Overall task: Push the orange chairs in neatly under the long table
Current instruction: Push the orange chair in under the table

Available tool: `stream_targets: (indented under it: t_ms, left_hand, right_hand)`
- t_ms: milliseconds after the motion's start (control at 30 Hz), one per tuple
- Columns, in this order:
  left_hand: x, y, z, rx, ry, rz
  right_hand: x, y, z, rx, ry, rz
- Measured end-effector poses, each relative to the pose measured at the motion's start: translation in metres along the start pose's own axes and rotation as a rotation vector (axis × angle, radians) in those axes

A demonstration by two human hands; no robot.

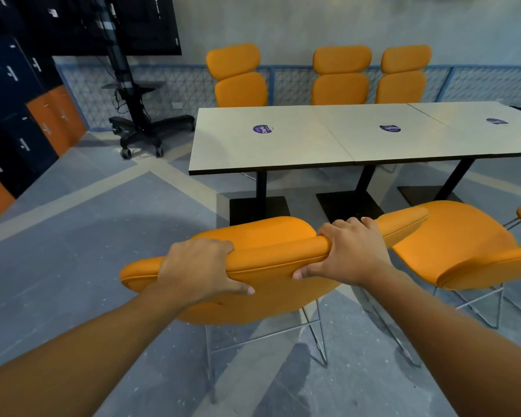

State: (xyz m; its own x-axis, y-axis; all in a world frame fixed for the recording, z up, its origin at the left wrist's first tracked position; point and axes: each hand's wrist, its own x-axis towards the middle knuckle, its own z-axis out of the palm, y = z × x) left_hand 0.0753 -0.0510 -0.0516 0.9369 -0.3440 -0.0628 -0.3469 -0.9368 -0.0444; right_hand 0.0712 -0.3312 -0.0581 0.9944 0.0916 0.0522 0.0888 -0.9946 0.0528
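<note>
An orange chair (271, 254) on thin metal legs stands right in front of me, its back toward me, a short way out from the near edge of the long white table (301, 145). My left hand (199, 266) grips the top of its backrest on the left. My right hand (352, 251) grips the same backrest top on the right. A second orange chair (463, 245) stands just to the right, also out from the table. Three orange chairs (340, 76) sit tucked in along the table's far side.
A black wheeled screen stand (139, 127) stands at the back left beyond the table's end. Dark blue and orange lockers (21, 133) line the left wall. The table's black pedestal bases (259, 209) rest on the floor under it. Grey floor lies to my left.
</note>
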Motion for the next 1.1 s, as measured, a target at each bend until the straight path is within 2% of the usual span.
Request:
stream_targets:
  t_ms: [167, 367, 667, 900, 1100]
  left_hand:
    - [0.014, -0.011, 0.004, 0.008, 0.023, 0.006]
    - [0.04, -0.029, 0.005, 0.017, 0.075, 0.003]
    - [0.093, -0.062, 0.002, 0.037, 0.114, 0.021]
    - [0.135, -0.096, 0.003, 0.0, 0.094, 0.087]
    - [0.166, -0.123, -0.001, 0.092, 0.138, 0.107]
  right_hand:
    - [0.017, 0.003, 0.003, -0.035, 0.042, -0.064]
    - [0.042, -0.002, 0.009, -0.012, 0.106, -0.059]
    - [0.092, -0.014, 0.019, 0.0, 0.217, 0.009]
    - [0.125, -0.03, 0.019, -0.003, 0.202, 0.095]
    - [0.154, -0.046, 0.02, -0.013, 0.209, 0.152]
